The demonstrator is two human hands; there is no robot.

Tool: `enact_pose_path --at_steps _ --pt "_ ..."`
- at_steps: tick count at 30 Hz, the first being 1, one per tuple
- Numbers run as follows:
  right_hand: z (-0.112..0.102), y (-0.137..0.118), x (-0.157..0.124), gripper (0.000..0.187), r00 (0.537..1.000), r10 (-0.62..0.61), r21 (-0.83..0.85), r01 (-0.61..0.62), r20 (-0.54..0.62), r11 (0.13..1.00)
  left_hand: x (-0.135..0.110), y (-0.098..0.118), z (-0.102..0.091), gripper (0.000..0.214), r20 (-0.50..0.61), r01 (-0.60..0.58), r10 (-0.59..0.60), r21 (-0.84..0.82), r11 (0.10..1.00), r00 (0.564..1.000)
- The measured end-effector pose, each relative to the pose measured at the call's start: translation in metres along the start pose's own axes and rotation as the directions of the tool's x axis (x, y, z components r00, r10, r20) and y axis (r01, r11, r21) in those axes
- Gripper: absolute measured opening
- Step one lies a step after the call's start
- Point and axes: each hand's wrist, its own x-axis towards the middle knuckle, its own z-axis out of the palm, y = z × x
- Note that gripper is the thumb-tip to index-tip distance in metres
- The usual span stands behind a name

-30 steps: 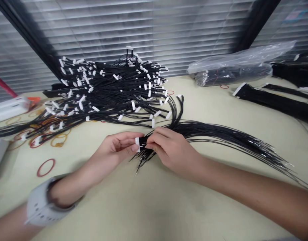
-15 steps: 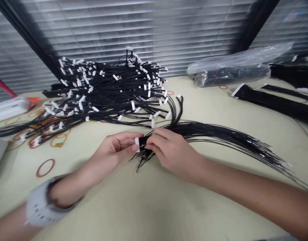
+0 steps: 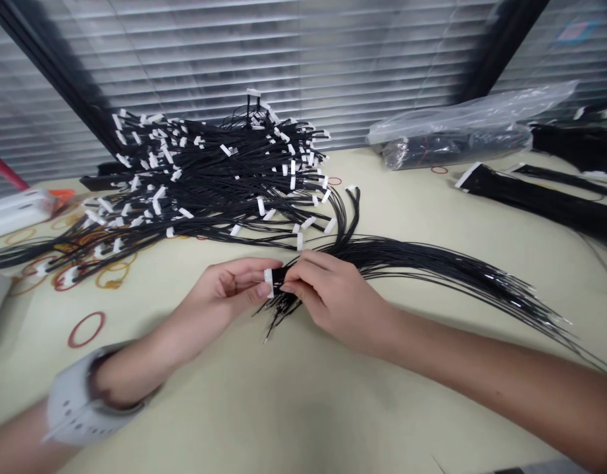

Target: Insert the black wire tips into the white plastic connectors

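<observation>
Between the thumb and fingers of my left hand (image 3: 234, 289) is a white connector housing (image 3: 268, 283), with black wires running from its right side. My right hand (image 3: 333, 289) is closed in a pinch just right of the connector, its fingertips on a thin black wire whose end points at the housing. Beneath both hands lies a bundle of loose black wires (image 3: 432, 260) with bare metal tips, spreading to the right. Some tips (image 3: 278, 313) poke out below the connector. My right fingers partly hide the wires there.
A large heap of black wires with white connectors (image 3: 205, 164) lies behind my hands. Red rubber band (image 3: 86, 329) at left; yellow bands (image 3: 113, 275) beyond it. A clear plastic bag (image 3: 456, 141) and flat black wire bundles (image 3: 540, 201) lie at right.
My right hand has moved slightly left, bringing its pinched fingertips nearer the white connector. My left hand keeps its hold. The whole view has shifted a little.
</observation>
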Motion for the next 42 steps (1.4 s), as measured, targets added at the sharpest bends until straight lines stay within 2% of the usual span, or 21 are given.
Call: enact_pose_path --at_steps 9,16,19,23,27,30,42 --pt "0.005 0.000 0.001 0.019 0.996 -0.049 0.037 0.051 -0.073 0.998 0.000 -0.001 0.001 0.028 0.036 0.023 -0.021 -0.079 0.997 0.999" --pt "-0.006 -0.001 0.003 0.015 0.989 0.027 0.143 -0.007 -0.142 0.990 0.003 -0.001 -0.001 0.027 0.036 0.019 -0.014 -0.138 0.990 0.999" --pt "-0.009 0.002 0.003 0.018 0.994 -0.002 0.085 0.011 -0.112 0.996 0.003 -0.001 -0.002 0.026 0.010 0.028 -0.027 -0.156 0.987 1.000" --pt "-0.008 0.006 0.000 0.025 0.994 -0.098 -0.049 0.096 -0.039 0.994 0.001 -0.002 -0.003 0.026 -0.004 0.016 -0.017 -0.143 0.990 1.000" --pt "-0.006 0.006 -0.003 0.020 0.985 -0.169 -0.208 0.157 -0.039 0.965 0.002 -0.003 -0.004 0.027 0.004 0.025 -0.025 -0.145 0.989 1.000" --pt "-0.005 0.006 -0.004 0.016 0.987 -0.157 -0.231 0.145 -0.035 0.962 0.002 -0.003 -0.004 0.028 0.019 0.040 -0.037 -0.142 0.989 0.999" --pt "-0.011 0.000 -0.001 0.013 0.994 -0.103 -0.017 0.102 -0.038 0.995 0.002 0.000 -0.002 0.028 0.014 0.031 -0.030 -0.131 0.991 0.999"
